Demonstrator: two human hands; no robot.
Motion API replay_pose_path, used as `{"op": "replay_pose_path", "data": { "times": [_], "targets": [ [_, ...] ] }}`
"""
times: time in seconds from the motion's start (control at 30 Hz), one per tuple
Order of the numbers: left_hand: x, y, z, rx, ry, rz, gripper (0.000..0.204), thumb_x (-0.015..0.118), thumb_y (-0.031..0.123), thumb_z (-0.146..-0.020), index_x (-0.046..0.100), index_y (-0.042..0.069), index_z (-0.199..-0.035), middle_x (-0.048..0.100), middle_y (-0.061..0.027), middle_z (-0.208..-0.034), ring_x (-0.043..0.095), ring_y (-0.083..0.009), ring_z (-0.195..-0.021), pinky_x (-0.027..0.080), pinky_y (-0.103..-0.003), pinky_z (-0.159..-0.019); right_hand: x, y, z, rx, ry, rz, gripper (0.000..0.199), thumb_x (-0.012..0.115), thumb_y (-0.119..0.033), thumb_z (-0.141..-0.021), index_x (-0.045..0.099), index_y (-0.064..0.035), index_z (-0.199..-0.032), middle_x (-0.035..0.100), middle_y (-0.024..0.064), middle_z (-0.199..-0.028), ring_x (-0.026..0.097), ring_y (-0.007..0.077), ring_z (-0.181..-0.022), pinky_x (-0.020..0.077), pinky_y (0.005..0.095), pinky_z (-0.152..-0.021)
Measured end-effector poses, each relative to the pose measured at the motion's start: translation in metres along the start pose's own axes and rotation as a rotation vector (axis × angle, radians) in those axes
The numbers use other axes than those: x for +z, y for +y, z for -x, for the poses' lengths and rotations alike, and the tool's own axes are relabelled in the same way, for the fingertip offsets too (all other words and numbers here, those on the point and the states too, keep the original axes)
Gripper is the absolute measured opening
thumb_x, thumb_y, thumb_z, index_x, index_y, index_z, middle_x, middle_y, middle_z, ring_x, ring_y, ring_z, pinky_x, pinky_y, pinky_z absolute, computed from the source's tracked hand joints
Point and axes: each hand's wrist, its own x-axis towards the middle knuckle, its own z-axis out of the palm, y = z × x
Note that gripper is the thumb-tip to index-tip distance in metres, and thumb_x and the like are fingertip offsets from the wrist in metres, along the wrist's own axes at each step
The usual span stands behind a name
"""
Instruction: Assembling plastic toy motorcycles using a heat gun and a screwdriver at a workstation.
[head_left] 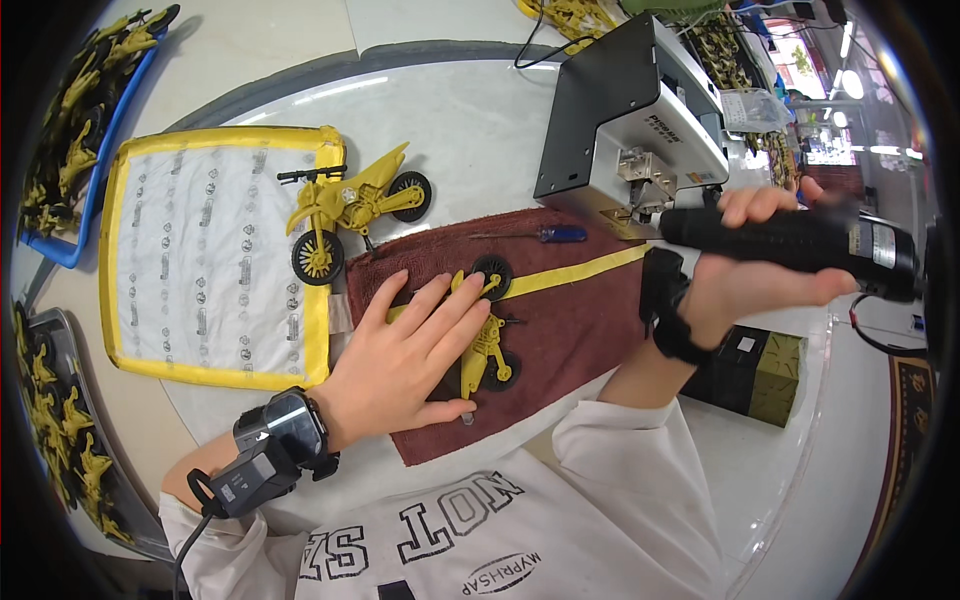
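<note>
My left hand (pixel 400 355) lies palm down with fingers stretched out over a yellow toy motorcycle (pixel 484 360) with black wheels. The motorcycle rests on its side on a maroon cloth (pixel 560 350), partly hidden by my fingers; my thumb is near its lower end. My right hand (pixel 745 285) is wrapped round a black electric screwdriver (pixel 790 240). Its tip reaches the front of a screw feeder (pixel 640 120), a black and silver box; whether they touch, I cannot tell. Another yellow toy motorcycle (pixel 365 200) lies left of the feeder, partly on a white pad (pixel 215 260) edged with yellow tape.
A small screwdriver with a blue handle (pixel 562 234) lies on the cloth beside a yellow strip (pixel 575 272). At left, a blue tray (pixel 115 130) and a grey tray (pixel 95 400) hold several yellow and black toys. Below my right wrist sits a dark box (pixel 740 375).
</note>
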Motion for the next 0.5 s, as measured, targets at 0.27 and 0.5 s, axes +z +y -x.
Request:
{"op": "replay_pose_path", "data": {
  "times": [0.27, 0.5],
  "targets": [
    [0.002, 0.000, 0.001, 0.004, 0.017, 0.041, 0.087, 0.071, 0.048, -0.065, 0.039, 0.003, -0.133, 0.034, -0.0136, -0.143, 0.038, -0.0307, -0.126, 0.024, -0.050, -0.104, -0.035, -0.051, 0.102, 0.128, -0.735, -0.577, 0.068, 0.052, -0.059, -0.083, 0.037, -0.0009, -0.114, 0.052, 0.0093, -0.062, 0.052, 0.0203, -0.045, 0.0453, 0.0329, -0.045],
    [0.003, -0.001, 0.003, -0.007, 0.040, 0.038, 0.089, 0.072, 0.047, -0.063, 0.038, 0.004, -0.133, 0.034, -0.0129, -0.144, 0.038, -0.0303, -0.127, 0.024, -0.049, -0.105, -0.039, -0.055, 0.116, 0.099, -0.819, -0.580, 0.061, 0.053, -0.053, -0.085, 0.035, -0.0016, -0.114, 0.054, 0.0114, -0.063, 0.056, 0.0229, -0.047, 0.0470, 0.0337, -0.044]
  ]
}}
